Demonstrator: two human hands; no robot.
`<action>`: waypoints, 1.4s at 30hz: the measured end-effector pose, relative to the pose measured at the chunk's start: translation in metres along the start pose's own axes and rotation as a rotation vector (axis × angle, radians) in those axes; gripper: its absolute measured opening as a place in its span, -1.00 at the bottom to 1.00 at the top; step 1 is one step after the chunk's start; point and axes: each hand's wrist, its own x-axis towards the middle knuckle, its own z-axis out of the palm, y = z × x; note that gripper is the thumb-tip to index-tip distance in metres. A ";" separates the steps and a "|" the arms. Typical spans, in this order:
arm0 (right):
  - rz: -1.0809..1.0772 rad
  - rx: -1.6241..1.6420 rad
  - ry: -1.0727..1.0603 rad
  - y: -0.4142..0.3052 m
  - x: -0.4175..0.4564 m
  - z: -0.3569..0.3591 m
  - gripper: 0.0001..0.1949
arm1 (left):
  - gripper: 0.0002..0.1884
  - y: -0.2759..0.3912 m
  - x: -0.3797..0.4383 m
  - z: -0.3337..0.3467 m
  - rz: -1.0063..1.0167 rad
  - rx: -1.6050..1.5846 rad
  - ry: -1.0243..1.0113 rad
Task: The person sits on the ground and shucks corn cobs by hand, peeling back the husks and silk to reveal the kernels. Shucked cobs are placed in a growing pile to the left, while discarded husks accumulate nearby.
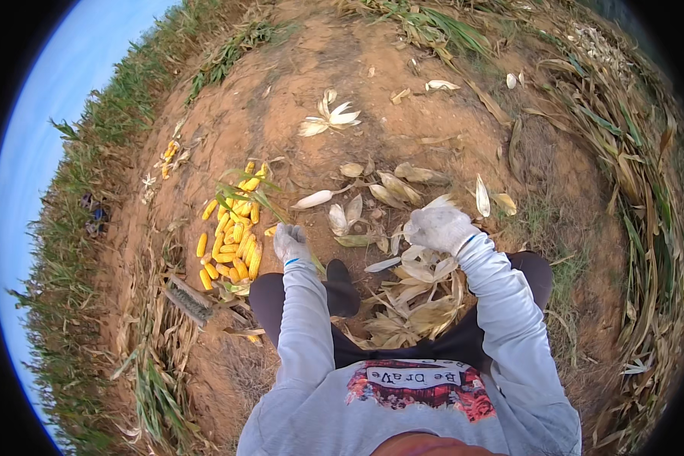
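Observation:
My left hand [290, 244], in a pale work glove, is closed around a long green corn leaf [262, 199]. The leaf's blades reach up and left over the heap of husked yellow corn cobs [236, 239]. One yellow cob end [271, 231] shows just beside the fingers. My right hand [438, 229], gloved the same way, is closed, and a pale corn husk [442, 202] sticks out above it; the rest is hidden by the glove. Loose dry husks [422, 302] are piled between my legs, below the right hand. Unhusked ears [396, 188] lie on the soil between and beyond my hands.
A small wooden stool or brush-like object [188, 299] lies at my left. Cut corn stalks [632, 188] form a long row on the right, with more stalks [154, 365] lower left. Standing corn [91, 171] borders the left. An opened husk [330, 115] lies ahead on bare soil.

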 end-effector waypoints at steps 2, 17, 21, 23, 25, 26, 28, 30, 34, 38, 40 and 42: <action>-0.010 0.011 -0.008 -0.008 -0.002 -0.005 -0.56 | -0.77 -0.028 -0.014 -0.006 -0.123 0.083 0.061; 0.103 0.068 0.151 0.021 -0.027 -0.029 -0.48 | -0.83 -0.161 -0.040 -0.048 -0.493 0.940 -0.337; 0.100 0.055 0.218 0.014 -0.031 -0.036 -0.51 | -0.72 -0.197 -0.031 -0.066 -0.583 1.172 -0.415; 0.088 0.062 0.224 0.015 -0.034 -0.032 -0.52 | -0.70 -0.219 -0.030 -0.071 -0.589 1.215 -0.428; 0.077 0.049 0.204 0.011 -0.035 -0.031 -0.52 | -0.61 -0.234 -0.020 -0.082 -0.547 1.421 -0.471; 0.048 0.050 0.220 0.005 -0.036 -0.035 -0.50 | -0.58 -0.245 -0.005 -0.098 -0.494 1.521 -0.485; 0.056 0.029 0.160 0.002 -0.037 -0.037 -0.49 | -0.53 -0.259 0.003 -0.098 -0.432 1.727 -0.544; 0.027 0.002 0.156 0.002 -0.037 -0.034 -0.46 | -0.51 -0.253 -0.003 -0.072 -0.348 1.918 -0.599; 0.050 0.041 0.096 -0.004 -0.030 -0.037 -0.48 | -0.50 -0.248 0.003 -0.029 -0.174 2.118 -0.621; 0.079 0.115 -0.026 -0.006 -0.016 -0.047 -0.47 | -0.51 -0.256 0.032 -0.004 -0.024 2.190 -0.706; 0.086 0.132 -0.081 -0.006 -0.009 -0.049 -0.47 | -0.53 -0.262 0.056 -0.008 -0.009 2.226 -0.698; 0.093 0.152 -0.148 -0.006 0.000 -0.053 -0.48 | -0.54 -0.266 0.070 -0.017 0.082 2.262 -0.732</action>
